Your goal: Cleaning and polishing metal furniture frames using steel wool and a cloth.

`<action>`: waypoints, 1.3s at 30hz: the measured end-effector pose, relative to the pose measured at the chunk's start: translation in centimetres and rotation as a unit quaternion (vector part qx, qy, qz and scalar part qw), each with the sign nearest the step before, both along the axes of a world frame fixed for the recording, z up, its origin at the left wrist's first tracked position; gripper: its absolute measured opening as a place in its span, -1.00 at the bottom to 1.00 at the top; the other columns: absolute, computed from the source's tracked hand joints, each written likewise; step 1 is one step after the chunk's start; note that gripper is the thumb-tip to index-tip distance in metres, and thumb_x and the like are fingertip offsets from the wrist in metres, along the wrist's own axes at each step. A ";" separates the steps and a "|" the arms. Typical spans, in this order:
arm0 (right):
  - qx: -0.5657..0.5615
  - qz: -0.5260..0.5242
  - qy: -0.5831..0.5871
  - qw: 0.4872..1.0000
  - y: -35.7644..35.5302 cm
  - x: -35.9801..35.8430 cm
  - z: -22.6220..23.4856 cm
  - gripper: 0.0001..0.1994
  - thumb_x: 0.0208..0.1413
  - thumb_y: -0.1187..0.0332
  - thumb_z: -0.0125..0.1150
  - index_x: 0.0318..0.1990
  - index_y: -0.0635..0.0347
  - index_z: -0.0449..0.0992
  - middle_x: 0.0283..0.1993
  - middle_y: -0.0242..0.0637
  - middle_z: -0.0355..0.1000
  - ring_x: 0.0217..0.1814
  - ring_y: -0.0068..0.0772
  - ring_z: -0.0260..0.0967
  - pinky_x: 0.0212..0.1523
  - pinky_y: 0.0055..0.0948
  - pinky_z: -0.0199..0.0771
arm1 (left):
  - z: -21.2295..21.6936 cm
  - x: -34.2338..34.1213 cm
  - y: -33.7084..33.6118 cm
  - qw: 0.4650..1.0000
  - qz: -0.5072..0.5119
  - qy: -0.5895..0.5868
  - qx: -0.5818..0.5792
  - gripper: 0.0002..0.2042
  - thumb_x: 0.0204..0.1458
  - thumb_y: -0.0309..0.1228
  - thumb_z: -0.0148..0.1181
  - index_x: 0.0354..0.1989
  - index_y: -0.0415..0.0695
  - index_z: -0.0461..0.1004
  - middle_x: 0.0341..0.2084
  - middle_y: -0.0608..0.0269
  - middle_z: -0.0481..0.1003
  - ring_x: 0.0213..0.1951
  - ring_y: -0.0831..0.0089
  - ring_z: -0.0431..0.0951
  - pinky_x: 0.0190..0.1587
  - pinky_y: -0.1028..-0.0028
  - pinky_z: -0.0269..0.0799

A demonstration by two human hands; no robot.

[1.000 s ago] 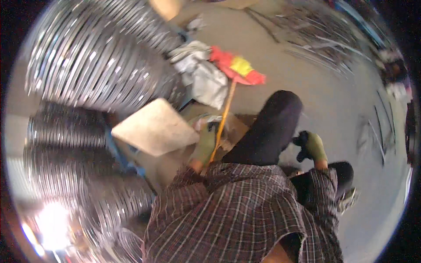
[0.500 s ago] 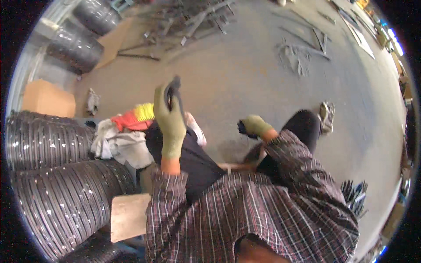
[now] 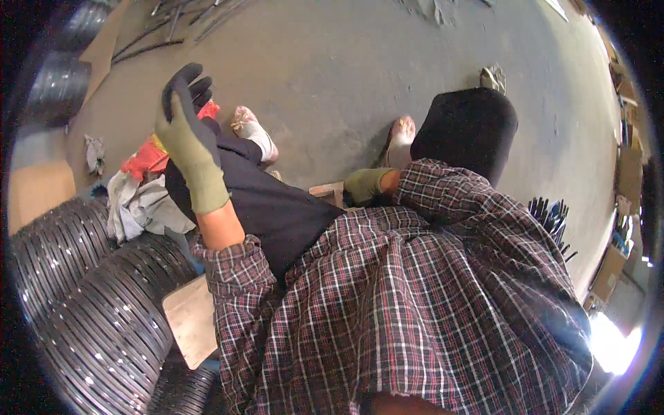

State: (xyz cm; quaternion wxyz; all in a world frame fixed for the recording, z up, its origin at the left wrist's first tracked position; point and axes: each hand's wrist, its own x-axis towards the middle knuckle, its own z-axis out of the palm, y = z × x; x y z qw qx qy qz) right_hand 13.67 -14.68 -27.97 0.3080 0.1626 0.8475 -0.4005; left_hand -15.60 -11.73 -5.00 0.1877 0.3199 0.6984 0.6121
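Observation:
My left hand (image 3: pixel 190 135), in an olive glove with dark fingers, is raised over my left thigh. Its fingers are spread, and I see nothing held in them. Lower and between my legs is my right hand (image 3: pixel 365 185), gloved the same way, beside a small wooden edge (image 3: pixel 328 191) in front of my shirt. The fingers of that hand point down and are hidden, so any contact or grip cannot be made out. Grey-white rags (image 3: pixel 145 207) and a red cloth (image 3: pixel 146 160) lie just left of my left thigh.
Big coils of black tubing (image 3: pixel 104 318) stack up at my left, with a wooden board (image 3: pixel 191 324) beside them. A cardboard box (image 3: pixel 43 190) stands farther left. Dark metal bars (image 3: pixel 149 50) lie far left; a bundle of black rods (image 3: pixel 550 220) is at right.
My view has tipped down closer to my body. The right hand has come in from over the right thigh to between my legs. The left hand's fingers have spread apart.

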 end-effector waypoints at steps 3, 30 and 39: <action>-0.329 -0.164 -0.002 0.930 0.5 -0.1 -1.3 -0.57 0.04 0.12 0.20 0.09 -0.08 0.56 0.15 -0.11 0.48 0.14 -0.11 0.47 0.13 -0.11 0.41 | -0.2 1.3 -0.9 0.999 -0.025 -0.036 -0.014 -0.65 0.30 -0.23 -0.02 0.02 -0.26 0.49 -0.14 0.08 0.54 -0.10 0.31 0.57 -0.06 0.37 0.48; 0.044 -0.117 0.218 0.968 1.5 -3.2 3.8 -0.73 0.11 0.14 0.16 -0.23 0.11 0.65 -0.21 -0.15 0.60 -0.17 -0.11 0.59 -0.19 -0.10 0.56 | 2.0 -2.9 10.6 0.954 -0.235 -0.018 -0.187 -0.64 0.29 -0.19 0.00 0.03 -0.20 0.54 -0.12 0.20 0.58 -0.09 0.39 0.56 0.05 0.35 0.42; 0.058 -0.087 0.080 0.991 10.2 -4.9 16.7 -0.75 0.03 0.26 0.21 -0.20 0.21 0.59 -0.26 0.00 0.58 -0.22 0.10 0.56 -0.20 -0.08 0.52 | -0.3 -1.5 8.1 0.728 -0.513 0.317 -0.326 -0.68 0.20 -0.22 0.09 -0.02 -0.18 0.54 -0.09 -0.06 0.54 -0.01 -0.04 0.53 0.05 0.18 0.44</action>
